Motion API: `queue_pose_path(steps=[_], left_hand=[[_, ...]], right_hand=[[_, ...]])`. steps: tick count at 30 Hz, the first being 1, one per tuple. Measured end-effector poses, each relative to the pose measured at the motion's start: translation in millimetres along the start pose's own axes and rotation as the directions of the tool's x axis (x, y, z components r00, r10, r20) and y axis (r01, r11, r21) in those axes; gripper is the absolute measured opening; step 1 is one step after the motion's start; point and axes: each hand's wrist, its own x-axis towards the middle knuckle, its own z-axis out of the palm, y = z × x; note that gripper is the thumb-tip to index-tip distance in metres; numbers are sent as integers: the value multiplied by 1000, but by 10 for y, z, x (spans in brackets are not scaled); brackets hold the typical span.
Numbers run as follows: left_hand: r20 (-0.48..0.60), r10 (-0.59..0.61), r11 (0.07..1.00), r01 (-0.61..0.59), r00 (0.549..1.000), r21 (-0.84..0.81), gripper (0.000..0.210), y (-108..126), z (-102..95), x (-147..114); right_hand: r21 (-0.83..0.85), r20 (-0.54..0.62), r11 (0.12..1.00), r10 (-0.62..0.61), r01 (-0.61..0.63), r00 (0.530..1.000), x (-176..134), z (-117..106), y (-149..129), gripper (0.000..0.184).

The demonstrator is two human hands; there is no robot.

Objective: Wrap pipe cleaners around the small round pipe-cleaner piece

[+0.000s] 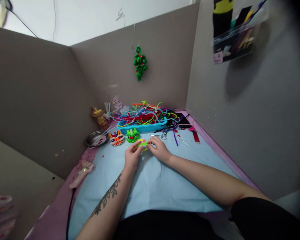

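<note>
Between both hands is a small piece of bright yellow-green pipe cleaner (143, 143) with a bit of pink on it. My left hand (133, 154) pinches its left side between thumb and fingers. On the other side my right hand (159, 149) has its fingertips closed on the same piece. Just beyond the hands sits a green pipe-cleaner animal head (132, 136) with eyes and a red mouth. To its left stands an orange and white pipe-cleaner head (117, 138). Scissors (162, 136) lie behind my right hand.
A blue tray (142, 128) heaped with colourful pipe cleaners stands at the back. Left are a metal bowl (97, 139), a drink cup (100, 118) and a pink corded glue gun (82, 175). Grey partitions enclose the table; a green ornament (140, 65) hangs at the back.
</note>
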Motion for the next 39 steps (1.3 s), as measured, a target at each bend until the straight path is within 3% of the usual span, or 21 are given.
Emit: queue_pose_path(steps=[5, 10, 19, 22, 28, 34, 39], left_hand=[[-4, -43, 999, 43, 999, -21, 43, 44, 15, 5], [16, -83, 996, 84, 996, -23, 45, 45, 18, 1], [34, -63, 998, 63, 997, -5, 43, -10, 10, 5], [58, -49, 999, 48, 997, 7, 41, 19, 11, -21], [131, -135, 990, 139, 982, -25, 45, 41, -3, -33], [61, -162, 986, 164, 985, -33, 39, 20, 22, -10], [8, -118, 993, 118, 993, 18, 36, 53, 78, -28]], right_hand=[[178, 42, 968, 173, -178, 984, 40, 40, 42, 11], [321, 94, 880, 339, -351, 936, 42, 74, 105, 18], [499, 133, 747, 435, -440, 890, 9, 128, 113, 28], [506, 131, 747, 428, -432, 894, 5, 122, 89, 29], [425, 130, 816, 374, -392, 918, 6, 81, 66, 22], [305, 128, 896, 297, -323, 946, 1, 72, 58, 13], [337, 118, 891, 281, -305, 952, -16, 111, 70, 14]])
